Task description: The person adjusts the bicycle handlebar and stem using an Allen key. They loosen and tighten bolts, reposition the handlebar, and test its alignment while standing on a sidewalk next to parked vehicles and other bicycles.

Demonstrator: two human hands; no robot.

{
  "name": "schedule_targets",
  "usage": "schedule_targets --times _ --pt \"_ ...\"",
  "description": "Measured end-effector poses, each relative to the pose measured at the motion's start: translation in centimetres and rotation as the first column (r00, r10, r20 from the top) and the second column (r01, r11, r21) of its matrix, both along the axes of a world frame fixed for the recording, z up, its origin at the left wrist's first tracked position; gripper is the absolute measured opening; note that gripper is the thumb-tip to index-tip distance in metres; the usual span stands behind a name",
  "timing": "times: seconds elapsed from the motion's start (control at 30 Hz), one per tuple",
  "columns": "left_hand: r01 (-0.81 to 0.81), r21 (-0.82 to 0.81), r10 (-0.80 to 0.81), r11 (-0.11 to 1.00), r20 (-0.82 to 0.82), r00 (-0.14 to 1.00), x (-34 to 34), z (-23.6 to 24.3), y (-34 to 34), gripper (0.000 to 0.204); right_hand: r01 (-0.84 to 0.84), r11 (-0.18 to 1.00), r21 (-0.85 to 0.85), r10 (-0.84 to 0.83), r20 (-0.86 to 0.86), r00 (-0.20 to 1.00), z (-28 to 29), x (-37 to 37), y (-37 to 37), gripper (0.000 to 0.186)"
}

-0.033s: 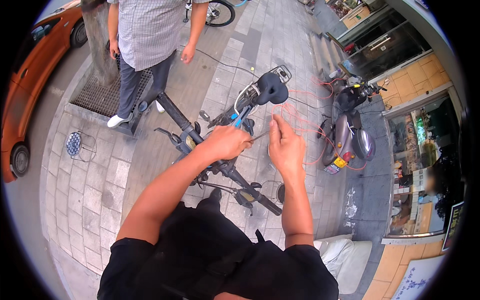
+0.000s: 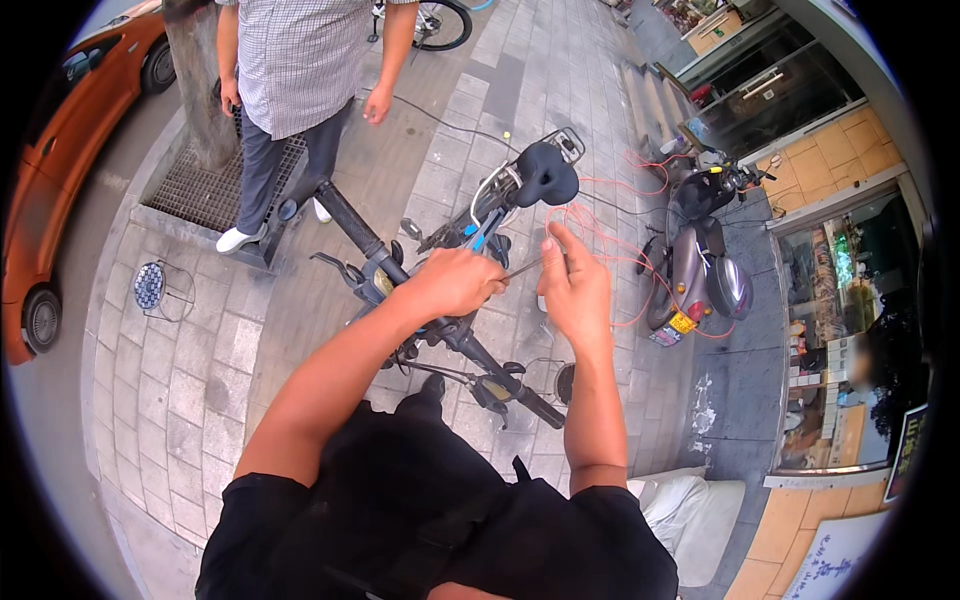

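My left hand (image 2: 457, 281) is closed in a fist over the handlebar (image 2: 470, 350) of a bicycle. From its fingers a thin dark rod-like piece (image 2: 524, 267) runs toward my right hand (image 2: 578, 292). Thumb and fingers of the right hand close on the far end of that piece, so its full shape is hidden. The black saddle (image 2: 547, 175) lies beyond both hands, with blue and white frame parts below it. A brake lever (image 2: 340, 268) sticks out on the left of the bar.
A person in a checked shirt (image 2: 300, 75) stands ahead on the left, near a tree grate (image 2: 195, 205). An orange car (image 2: 75, 165) is at the far left. On the right, a scooter (image 2: 690, 270) stands among loose orange cables (image 2: 640, 165). A round stool (image 2: 149, 287) sits on the paving.
The fingers of my right hand have shifted very slightly away from me. My left hand keeps its closed hold.
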State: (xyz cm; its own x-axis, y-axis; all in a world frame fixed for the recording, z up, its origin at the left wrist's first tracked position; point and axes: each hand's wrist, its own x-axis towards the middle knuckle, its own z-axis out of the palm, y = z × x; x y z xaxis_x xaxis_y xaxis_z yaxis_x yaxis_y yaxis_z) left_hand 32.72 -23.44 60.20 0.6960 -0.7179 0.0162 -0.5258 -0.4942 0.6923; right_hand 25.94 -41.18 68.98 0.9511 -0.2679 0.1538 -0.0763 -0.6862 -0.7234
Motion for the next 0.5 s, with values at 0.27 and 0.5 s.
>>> schedule_targets --times 0.27,0.5 --pt "0.018 -0.006 -0.018 1.000 -0.054 0.998 0.6 0.3 -1.0 0.023 -0.319 0.548 0.773 0.473 0.028 0.881 -3.3 3.6 -6.8 0.044" --pt "0.015 0.004 -0.015 1.000 0.009 1.000 0.9 -0.1 -0.9 0.027 0.106 0.592 0.799 0.203 -0.275 0.940 -0.4 5.5 -4.1 0.027"
